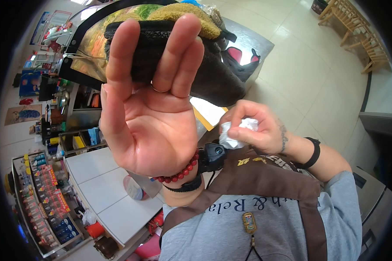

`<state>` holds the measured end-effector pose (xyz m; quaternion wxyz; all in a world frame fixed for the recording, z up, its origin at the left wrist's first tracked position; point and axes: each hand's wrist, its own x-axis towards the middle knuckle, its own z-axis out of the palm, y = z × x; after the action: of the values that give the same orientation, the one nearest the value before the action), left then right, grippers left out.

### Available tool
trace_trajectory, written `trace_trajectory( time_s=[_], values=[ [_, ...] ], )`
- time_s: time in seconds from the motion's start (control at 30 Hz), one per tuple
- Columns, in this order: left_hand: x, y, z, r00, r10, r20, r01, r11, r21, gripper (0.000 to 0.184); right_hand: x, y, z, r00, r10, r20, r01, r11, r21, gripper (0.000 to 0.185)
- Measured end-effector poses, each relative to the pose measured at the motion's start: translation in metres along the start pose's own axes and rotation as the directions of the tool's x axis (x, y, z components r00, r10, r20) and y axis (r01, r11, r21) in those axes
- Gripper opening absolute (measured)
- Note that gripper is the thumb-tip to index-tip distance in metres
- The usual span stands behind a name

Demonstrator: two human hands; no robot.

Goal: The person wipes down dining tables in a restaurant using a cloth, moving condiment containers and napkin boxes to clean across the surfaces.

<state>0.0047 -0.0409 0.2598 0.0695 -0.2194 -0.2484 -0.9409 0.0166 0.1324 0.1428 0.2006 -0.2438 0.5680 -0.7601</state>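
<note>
My left hand (154,126) is raised close to the camera, palm towards me, fingers apart, holding nothing that I can see. It wears a ring, a red bead bracelet (178,175) and a black strap with a small camera (214,151). Behind its fingers are a dark fleecy cloth (217,74) and a yellow-brown towel (191,19); whether the fingers touch them I cannot tell. Near my chest, my right hand (259,115) is closed around a crumpled white tissue (231,137). A black band (313,153) circles the right wrist.
Beyond the cloths, a black-rimmed clear panel (85,61) stands on the metal table (265,43). On the left are a white-topped counter (117,213) and a display rack (48,200) of small packages. Wooden stools (353,21) stand at the upper right on the tiled floor (309,65).
</note>
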Motion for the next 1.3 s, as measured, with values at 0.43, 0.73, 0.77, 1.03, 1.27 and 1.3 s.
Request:
trace_trajectory(
  time_s=[0.43,0.73,0.77,1.03,1.27,1.3],
  values=[
    [-0.011,-0.048,-0.016,0.955,-0.212,-0.209,0.295,0.769,0.567,0.038,-0.005,-0.045,-0.076,0.966,-0.075,-0.247,0.229,0.692,0.685,0.014],
    [-0.024,-0.071,-0.032,0.891,-0.350,-0.288,0.453,0.665,0.593,0.035,-0.018,-0.110,-0.093,0.952,-0.202,-0.231,0.201,-0.156,0.967,0.014],
    [-0.025,-0.072,-0.032,0.890,-0.360,-0.279,0.454,0.645,0.614,0.036,-0.020,-0.117,-0.092,0.945,-0.231,-0.231,0.197,-0.162,0.967,0.014],
    [-0.031,-0.083,-0.037,0.849,-0.451,-0.274,0.510,0.569,0.645,0.034,-0.023,-0.133,-0.091,0.912,-0.369,-0.177,0.161,-0.074,0.984,0.023],
    [-0.061,-0.059,-0.062,0.619,-0.731,-0.287,0.739,0.418,0.528,0.019,0.001,-0.085,-0.122,0.951,-0.062,-0.302,0.227,0.803,0.551,0.023],
    [-0.070,-0.053,-0.068,0.607,-0.748,-0.267,0.722,0.379,0.579,0.019,0.009,-0.056,-0.129,0.933,-0.008,-0.360,0.158,0.907,0.391,0.020]
  ],
)
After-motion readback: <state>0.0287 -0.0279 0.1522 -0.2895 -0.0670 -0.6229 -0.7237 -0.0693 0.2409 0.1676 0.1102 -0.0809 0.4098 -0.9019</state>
